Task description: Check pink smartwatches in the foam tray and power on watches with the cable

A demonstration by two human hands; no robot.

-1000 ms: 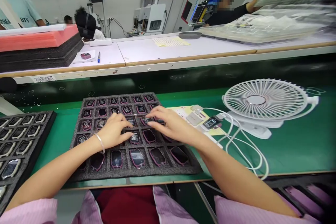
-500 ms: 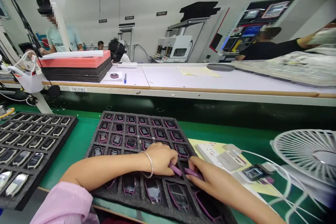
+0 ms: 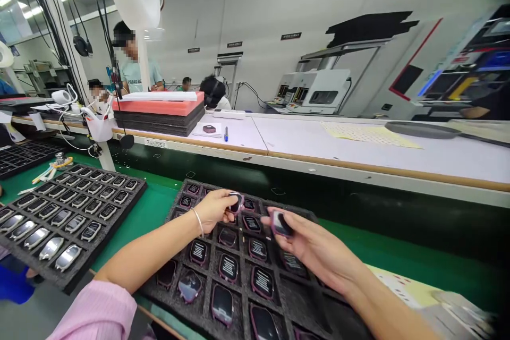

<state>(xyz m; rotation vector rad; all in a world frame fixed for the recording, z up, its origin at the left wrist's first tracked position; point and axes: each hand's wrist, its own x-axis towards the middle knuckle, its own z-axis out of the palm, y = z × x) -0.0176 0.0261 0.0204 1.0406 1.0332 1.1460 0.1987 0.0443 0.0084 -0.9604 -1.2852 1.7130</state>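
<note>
Pale pink sleeve (image 3: 95,313) on left upper arm, loose fabric; forearm bare below it. Thin silver bangle (image 3: 198,221) at left wrist. Both hands bare: left hand (image 3: 213,208), right hand (image 3: 314,247); right forearm uncovered

Both bare forearms reach forward, side by side. The left hand (image 3: 215,208) pinches its fingertips together; the right hand (image 3: 314,247) curls its fingers closed.

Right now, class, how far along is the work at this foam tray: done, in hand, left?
Done: some pockets near the right hand look empty in the foam tray. In hand: the left hand pinches a pink watch, the right holds a second pink watch. Left: most pockets hold watches.
</note>
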